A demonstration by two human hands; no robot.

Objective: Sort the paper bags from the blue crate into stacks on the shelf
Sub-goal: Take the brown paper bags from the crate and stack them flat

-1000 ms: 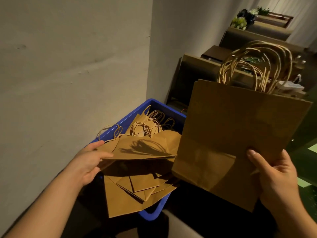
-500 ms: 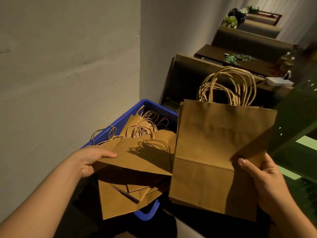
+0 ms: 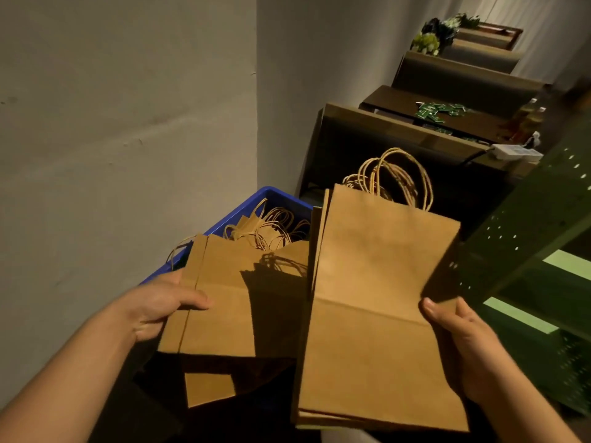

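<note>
A blue crate [image 3: 256, 201] against the wall holds several flat brown paper bags with twisted handles [image 3: 271, 227]. My left hand [image 3: 160, 310] grips the left edge of one flat bag [image 3: 224, 298] lifted above the crate, thumb on top. My right hand [image 3: 460, 343] holds a stack of several flat bags [image 3: 374, 298] by its right edge, handles [image 3: 393, 179] pointing away from me. The stack sits just right of the lifted bag and overlaps it. A green perforated metal shelf [image 3: 527, 219] stands at the right.
A plain wall runs along the left and behind the crate. Dark wooden benches and a table [image 3: 447, 116] with green packets stretch away at the upper right, with bottles [image 3: 527, 123], a white box [image 3: 515, 153] and flowers [image 3: 428, 43] farther back.
My left hand has lifted its bag out of the crate and turned it flatter toward me. My right hand has brought the stack lower and closer to that bag.
</note>
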